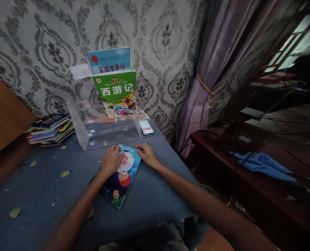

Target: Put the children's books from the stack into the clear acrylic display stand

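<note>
A blue children's picture book (123,177) with a cartoon red fish on its cover lies at a slant on the cloth-covered table. My left hand (112,161) grips its upper left side, with the thumb over the cover and the fingers bent near the top edge. At the upper right corner, my right hand (147,155) pinches the book between thumb and fingers. Just beyond stands a clear acrylic book rack (113,134). In it lean a green book (116,94) and, behind that, a light blue book (110,57).
A stack of books (51,129) sits left of the rack. A small printed item (145,126), partly blurred out, lies right of it. The patterned wall stands behind, with a tied purple curtain (196,115). A dark red cabinet (230,177) with cables and a blue cloth (264,165) is at right.
</note>
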`<state>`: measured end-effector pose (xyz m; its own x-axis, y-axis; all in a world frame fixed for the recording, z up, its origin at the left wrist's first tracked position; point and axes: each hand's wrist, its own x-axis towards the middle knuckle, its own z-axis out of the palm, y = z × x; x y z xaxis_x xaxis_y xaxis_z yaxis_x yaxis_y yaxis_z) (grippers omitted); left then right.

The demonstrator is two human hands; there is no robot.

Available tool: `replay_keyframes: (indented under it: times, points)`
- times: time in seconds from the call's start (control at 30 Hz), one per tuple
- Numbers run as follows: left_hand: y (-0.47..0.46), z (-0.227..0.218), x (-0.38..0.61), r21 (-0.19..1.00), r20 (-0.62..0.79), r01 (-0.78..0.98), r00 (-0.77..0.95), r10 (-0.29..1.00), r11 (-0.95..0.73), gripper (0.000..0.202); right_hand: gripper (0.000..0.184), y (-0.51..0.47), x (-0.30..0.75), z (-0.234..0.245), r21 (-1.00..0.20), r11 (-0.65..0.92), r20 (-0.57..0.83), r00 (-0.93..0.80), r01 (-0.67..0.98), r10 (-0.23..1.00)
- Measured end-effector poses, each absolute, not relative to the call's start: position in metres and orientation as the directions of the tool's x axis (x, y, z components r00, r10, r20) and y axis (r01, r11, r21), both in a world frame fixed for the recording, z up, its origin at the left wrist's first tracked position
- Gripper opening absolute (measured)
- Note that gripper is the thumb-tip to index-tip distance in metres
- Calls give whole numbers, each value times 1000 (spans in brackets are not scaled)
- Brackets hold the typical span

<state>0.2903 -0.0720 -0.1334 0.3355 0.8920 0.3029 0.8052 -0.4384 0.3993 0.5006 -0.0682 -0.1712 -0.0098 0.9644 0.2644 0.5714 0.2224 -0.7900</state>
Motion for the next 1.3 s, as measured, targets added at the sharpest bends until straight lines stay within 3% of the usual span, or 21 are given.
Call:
replay_keyframes:
  times: [0.07,0.2,0.43,0.6,0.77,1.07,1.3]
  points:
    - [-87,-146,309,305,305,778,466,830,-549,35,26,-68,503,-171,-791,219,256,-16,571,967]
    - [-110,-164,337,162,272,812,510,816,-561,62,28,-67,507,-171,-814,221,239,-37,537,970]
    - [-111,-148,329,4,85,761,647,758,-649,56,27,-78,506,-167,-877,155,140,-67,455,988]
    - [-110,-143,321,-11,98,724,688,719,-690,52,22,-87,505,-157,-696,268,227,-150,666,962]
    - [-111,-147,329,-8,193,766,632,751,-643,44,21,-88,512,-150,-634,325,208,-249,702,946]
    - [-112,-149,328,-3,243,767,623,744,-641,44,26,-80,528,-151,-731,385,200,-362,563,910]
    - [-114,-152,330,-6,269,769,617,739,-640,42,26,-75,532,-157,-886,266,173,-261,380,950]
